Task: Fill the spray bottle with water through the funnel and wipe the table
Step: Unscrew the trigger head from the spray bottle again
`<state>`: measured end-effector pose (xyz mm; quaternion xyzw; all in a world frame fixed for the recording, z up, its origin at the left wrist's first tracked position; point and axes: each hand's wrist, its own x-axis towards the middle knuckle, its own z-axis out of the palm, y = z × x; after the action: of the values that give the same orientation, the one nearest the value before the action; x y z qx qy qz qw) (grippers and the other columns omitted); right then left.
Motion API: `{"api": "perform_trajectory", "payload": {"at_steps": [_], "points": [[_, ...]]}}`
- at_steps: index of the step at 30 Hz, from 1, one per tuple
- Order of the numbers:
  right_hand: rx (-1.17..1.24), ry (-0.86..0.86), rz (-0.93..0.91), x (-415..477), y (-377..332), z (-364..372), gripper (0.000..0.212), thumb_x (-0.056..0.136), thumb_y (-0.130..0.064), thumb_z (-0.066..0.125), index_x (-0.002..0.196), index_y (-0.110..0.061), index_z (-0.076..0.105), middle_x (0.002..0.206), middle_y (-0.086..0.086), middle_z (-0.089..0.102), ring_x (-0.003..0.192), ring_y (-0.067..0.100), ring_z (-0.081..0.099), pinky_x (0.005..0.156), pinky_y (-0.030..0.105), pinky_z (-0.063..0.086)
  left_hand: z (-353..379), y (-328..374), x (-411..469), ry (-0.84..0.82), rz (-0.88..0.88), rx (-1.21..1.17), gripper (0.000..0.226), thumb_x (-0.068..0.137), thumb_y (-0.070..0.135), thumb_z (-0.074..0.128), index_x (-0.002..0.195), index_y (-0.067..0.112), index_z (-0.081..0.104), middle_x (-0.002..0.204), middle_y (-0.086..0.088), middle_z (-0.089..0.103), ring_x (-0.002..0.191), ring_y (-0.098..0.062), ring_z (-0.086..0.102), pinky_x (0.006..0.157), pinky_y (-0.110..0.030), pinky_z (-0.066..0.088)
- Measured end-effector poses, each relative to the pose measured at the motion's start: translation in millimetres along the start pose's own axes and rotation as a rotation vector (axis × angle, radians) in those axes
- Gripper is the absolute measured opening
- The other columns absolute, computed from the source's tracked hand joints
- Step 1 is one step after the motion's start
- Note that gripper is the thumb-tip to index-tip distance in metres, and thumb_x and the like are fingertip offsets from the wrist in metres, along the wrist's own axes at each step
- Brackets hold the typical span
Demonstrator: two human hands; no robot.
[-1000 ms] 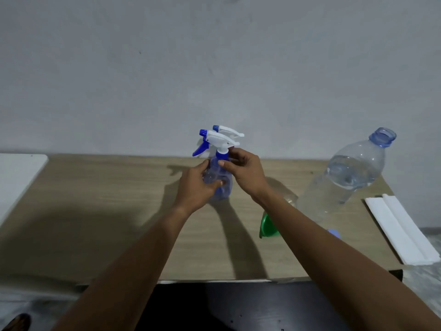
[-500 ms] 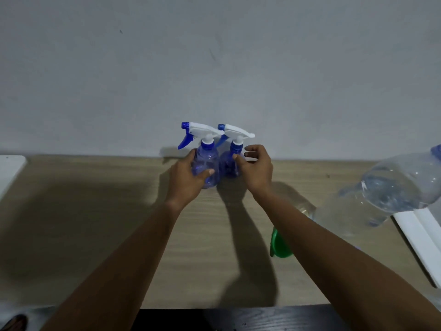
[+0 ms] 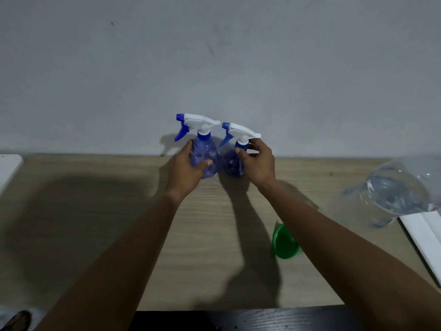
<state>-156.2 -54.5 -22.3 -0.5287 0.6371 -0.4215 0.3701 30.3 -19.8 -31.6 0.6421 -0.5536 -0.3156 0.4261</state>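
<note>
Spray bottle (image 3: 205, 156) gripped by left hand (image 3: 185, 168) | second spray bottle (image 3: 232, 163) neck gripped by right hand (image 3: 259, 161)

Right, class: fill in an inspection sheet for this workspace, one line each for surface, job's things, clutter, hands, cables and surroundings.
Surface: wooden table, shadowed at left.
Job's things: two spray bottles, left spray bottle and right spray bottle, upright near the wall, caps on; green funnel lying by the right forearm; large water bottle, blurred, at right.
Clutter: white folded cloth at the right edge; white object at far left.
Hands: left hand grips the left bottle; right hand holds the right bottle's neck.
Cables: nothing seen.
Surroundings: plain grey wall.
</note>
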Motion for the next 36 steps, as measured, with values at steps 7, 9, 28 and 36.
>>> {"api": "perform_trajectory", "payload": {"at_steps": [7,9,28,36], "points": [[-0.009,0.032,0.026,-17,5,-25,0.029,0.084,-0.02,0.077,0.112,-0.021,0.069,0.107,-0.005,0.073,0.085,0.011,0.069,0.087,0.041,0.058,5,10,4,-0.052,-0.095,-0.009,0.063,0.092,0.02,0.072,0.147,0.018,0.04,0.14,0.004,0.055,0.124,-0.017,0.054,0.091,-0.024,0.04],[0.013,0.015,0.021,-26,3,-33,0.033,0.083,-0.019,0.079,0.113,-0.02,0.068,0.108,-0.004,0.074,0.085,0.007,0.069,0.085,0.038,0.059,4,15,0,-0.068,-0.12,-0.002,0.068,0.093,0.023,0.071,0.151,0.019,0.035,0.146,-0.001,0.052,0.132,-0.023,0.051,0.091,-0.026,0.039],[-0.03,-0.314,-0.189,-177,27,-86,0.02,0.078,-0.018,0.087,0.084,-0.01,0.07,0.066,-0.011,0.064,0.056,-0.005,0.053,0.057,0.009,0.039,23,12,-211,-0.297,-0.061,-0.204,0.044,0.091,0.007,0.071,0.127,0.031,0.061,0.107,0.014,0.075,0.1,0.005,0.069,0.084,-0.009,0.05],[-0.017,-0.419,-0.221,-187,33,-77,0.033,0.071,-0.028,0.089,0.081,-0.011,0.063,0.07,0.0,0.063,0.067,0.011,0.053,0.063,0.038,0.045,11,1,-220,-0.331,-0.044,-0.126,0.03,0.087,0.013,0.076,0.117,0.015,0.076,0.101,0.004,0.079,0.101,-0.008,0.072,0.085,-0.016,0.053]]}}
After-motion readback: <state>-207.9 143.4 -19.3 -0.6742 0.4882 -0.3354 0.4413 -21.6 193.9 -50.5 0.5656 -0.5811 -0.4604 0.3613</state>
